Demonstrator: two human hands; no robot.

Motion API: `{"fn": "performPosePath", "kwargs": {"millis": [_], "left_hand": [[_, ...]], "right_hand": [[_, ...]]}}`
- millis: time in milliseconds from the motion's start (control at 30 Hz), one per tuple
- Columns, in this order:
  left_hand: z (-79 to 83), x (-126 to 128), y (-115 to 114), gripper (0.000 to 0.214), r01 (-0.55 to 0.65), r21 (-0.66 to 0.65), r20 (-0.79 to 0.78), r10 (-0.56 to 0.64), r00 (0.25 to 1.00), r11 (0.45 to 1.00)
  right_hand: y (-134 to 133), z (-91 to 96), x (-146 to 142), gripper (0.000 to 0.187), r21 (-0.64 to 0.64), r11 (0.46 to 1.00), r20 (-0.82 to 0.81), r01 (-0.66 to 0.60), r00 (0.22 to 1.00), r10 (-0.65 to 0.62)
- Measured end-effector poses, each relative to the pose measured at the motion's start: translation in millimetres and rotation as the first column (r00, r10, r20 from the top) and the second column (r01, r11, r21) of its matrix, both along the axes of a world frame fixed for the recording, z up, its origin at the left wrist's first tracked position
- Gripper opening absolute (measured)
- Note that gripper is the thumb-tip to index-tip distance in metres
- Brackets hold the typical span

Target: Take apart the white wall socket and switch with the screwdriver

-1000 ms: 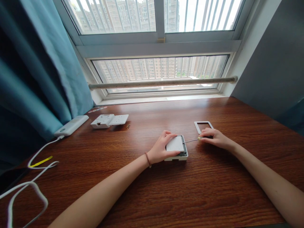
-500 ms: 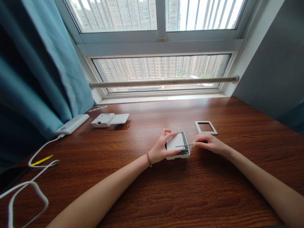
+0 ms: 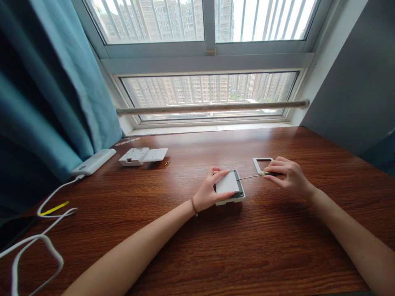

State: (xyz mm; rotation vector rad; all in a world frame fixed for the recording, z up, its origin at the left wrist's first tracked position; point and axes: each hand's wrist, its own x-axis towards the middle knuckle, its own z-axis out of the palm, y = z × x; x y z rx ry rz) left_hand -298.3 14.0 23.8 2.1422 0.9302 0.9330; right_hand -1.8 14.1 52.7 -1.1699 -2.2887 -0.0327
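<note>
A white wall switch (image 3: 227,183) with a grey inner frame lies face up on the wooden table, tilted slightly. My left hand (image 3: 209,188) grips it from the left, thumb along the near edge and fingers along the far edge. My right hand (image 3: 288,174) is closed around the handle of a thin screwdriver (image 3: 250,177). The shaft points left, and its tip is at the grey strip on the switch's right side. Behind my right hand lies a white square frame (image 3: 257,165), partly covered by my fingers.
At the back left lies a white socket box (image 3: 135,156) with a plate attached or leaning beside it. Small screws (image 3: 167,163) lie near it. A white power strip (image 3: 94,161), its white cable (image 3: 51,189) and a yellow strip (image 3: 54,208) occupy the left side, by the blue curtain (image 3: 89,102).
My right hand has moved right and slightly away from me, drawing the screwdriver's tip from over the white panel to the grey strip. My left hand stays on the switch.
</note>
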Motion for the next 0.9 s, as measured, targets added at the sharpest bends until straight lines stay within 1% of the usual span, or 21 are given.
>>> {"fn": "performPosePath", "kwargs": {"millis": [133, 233, 400, 467, 500, 567, 633, 700, 767, 900], "left_hand": [[-0.5, 0.1, 0.6, 0.062, 0.005, 0.010, -0.007, -0.005, 1.000, 1.000], [-0.2, -1.0, 1.5, 0.062, 0.028, 0.009, -0.016, -0.028, 0.999, 1.000], [0.6, -3.3, 4.4, 0.058, 0.051, -0.020, -0.045, -0.052, 0.998, 0.998], [0.5, -3.8, 5.6, 0.057, 0.048, -0.038, -0.050, -0.050, 0.998, 0.998], [0.3, -4.0, 6.0, 0.057, 0.049, -0.046, -0.053, -0.051, 0.997, 0.998], [0.1, -4.3, 6.5, 0.058, 0.060, -0.055, -0.058, -0.063, 0.996, 0.997], [0.0, -4.5, 6.5, 0.059, 0.077, -0.059, -0.063, -0.081, 0.995, 0.995], [0.0, -4.8, 6.3, 0.059, 0.083, -0.060, -0.065, -0.087, 0.994, 0.995], [0.1, -5.0, 6.2, 0.059, 0.075, -0.057, -0.063, -0.078, 0.995, 0.996], [0.5, -4.6, 6.2, 0.058, 0.036, -0.050, -0.058, -0.039, 0.998, 0.998]], "right_hand": [[-2.5, 3.9, -1.2, 0.016, 0.048, 0.999, 0.044, -0.023, 0.999, 0.021], [-7.1, 7.5, -3.1, 0.015, 0.115, 0.993, 0.092, -0.035, 0.995, 0.025], [-18.6, 9.9, -7.0, 0.015, 0.285, 0.958, 0.185, -0.031, 0.982, -0.024], [-20.2, 7.6, -8.3, 0.015, 0.293, 0.956, 0.193, -0.023, 0.980, -0.036], [-19.9, 5.9, -8.7, 0.016, 0.271, 0.962, 0.187, -0.016, 0.982, -0.036], [-17.3, 2.0, -9.3, 0.017, 0.184, 0.983, 0.151, 0.002, 0.988, -0.030], [-12.9, -1.9, -9.9, 0.020, 0.064, 0.998, 0.085, 0.025, 0.996, -0.030], [-8.1, -5.9, -10.5, 0.021, -0.070, 0.997, 0.003, 0.040, 0.999, -0.040], [-3.4, -10.0, -11.0, 0.023, -0.205, 0.978, -0.075, 0.030, 0.996, -0.047], [4.3, -18.9, -11.2, 0.028, -0.418, 0.908, -0.197, -0.024, 0.978, -0.065]]}}
